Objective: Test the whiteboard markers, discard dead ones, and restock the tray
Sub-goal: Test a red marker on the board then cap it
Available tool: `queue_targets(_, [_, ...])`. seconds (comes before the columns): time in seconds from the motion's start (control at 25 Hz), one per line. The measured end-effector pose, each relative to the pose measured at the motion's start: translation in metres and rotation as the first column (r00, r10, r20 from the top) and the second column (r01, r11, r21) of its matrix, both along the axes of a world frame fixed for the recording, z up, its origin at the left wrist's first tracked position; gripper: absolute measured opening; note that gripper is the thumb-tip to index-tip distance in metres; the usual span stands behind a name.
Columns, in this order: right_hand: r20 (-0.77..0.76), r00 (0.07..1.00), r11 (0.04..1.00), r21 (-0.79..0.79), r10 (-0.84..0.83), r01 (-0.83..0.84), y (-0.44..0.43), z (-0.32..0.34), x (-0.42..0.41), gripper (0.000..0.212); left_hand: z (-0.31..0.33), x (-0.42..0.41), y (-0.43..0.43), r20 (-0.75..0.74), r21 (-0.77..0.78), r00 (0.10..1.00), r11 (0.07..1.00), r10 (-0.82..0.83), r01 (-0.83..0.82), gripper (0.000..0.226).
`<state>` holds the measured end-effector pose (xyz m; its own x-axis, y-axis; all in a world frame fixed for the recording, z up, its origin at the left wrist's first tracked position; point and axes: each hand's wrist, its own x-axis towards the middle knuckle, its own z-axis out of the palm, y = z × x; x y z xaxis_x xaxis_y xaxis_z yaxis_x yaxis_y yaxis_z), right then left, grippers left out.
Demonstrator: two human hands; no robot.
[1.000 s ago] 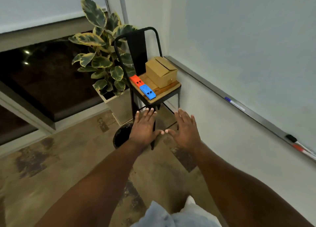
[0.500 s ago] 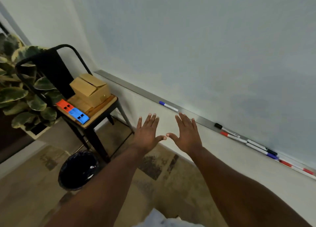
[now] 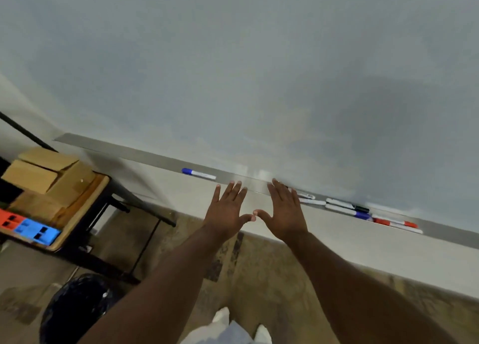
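A blank whiteboard (image 3: 259, 71) fills the upper view, with a long metal tray (image 3: 145, 153) along its lower edge. A blue-capped marker (image 3: 198, 173) lies alone on the tray. Right of my hands lie several more markers, among them a black-capped marker (image 3: 347, 205), another blue-capped marker (image 3: 347, 211) and a red-capped marker (image 3: 395, 222). My left hand (image 3: 228, 210) and my right hand (image 3: 283, 211) are held out flat, fingers spread, thumb tips nearly touching, just in front of the tray. Neither holds anything.
At left stands a black chair with a wooden seat (image 3: 85, 203) carrying a cardboard box (image 3: 49, 172), a red box (image 3: 9, 220) and a blue box (image 3: 36, 231). A bin with a black liner (image 3: 75, 307) sits on the floor below it.
The view has swung right and closer to the whiteboard. The plant is out of sight, the chair has slid to the left edge. Both hands stay spread and empty, now nearer the tray.
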<state>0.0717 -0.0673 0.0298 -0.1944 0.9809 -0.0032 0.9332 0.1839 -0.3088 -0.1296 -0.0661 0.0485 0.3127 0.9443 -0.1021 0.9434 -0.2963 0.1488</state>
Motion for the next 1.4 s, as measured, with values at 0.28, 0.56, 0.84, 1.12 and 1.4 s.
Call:
queue_targets(0.28, [0.009,0.969,0.969,0.002,-0.246,0.246,0.006,-0.01,0.037,0.088,-0.02,0.035,0.063,0.028,0.035,0.976,0.976,-0.218,0.217,0.089])
queue_targets(0.56, [0.047,0.919,0.916,-0.073,-0.392,0.395,0.009,-0.019,0.075,0.077,-0.032,0.074,0.094,0.085,0.009,0.954,0.958,-0.287,0.287,0.075])
queue_targets(0.84, [0.059,0.938,0.929,-0.126,-0.343,0.348,0.024,-0.039,0.107,0.058,-0.051,0.114,0.106,0.118,0.03,0.958,0.966,-0.26,0.259,0.035])
queue_targets(1.12, [0.052,0.954,0.95,-0.087,-0.296,0.3,0.037,-0.07,0.126,0.044,-0.075,0.142,0.108,0.162,-0.038,0.962,0.973,-0.22,0.229,0.029])
queue_targets(1.4, [0.037,0.962,0.962,-0.027,-0.271,0.272,0.04,-0.076,0.133,0.037,-0.083,0.155,0.106,0.142,-0.025,0.97,0.979,-0.199,0.204,0.019])
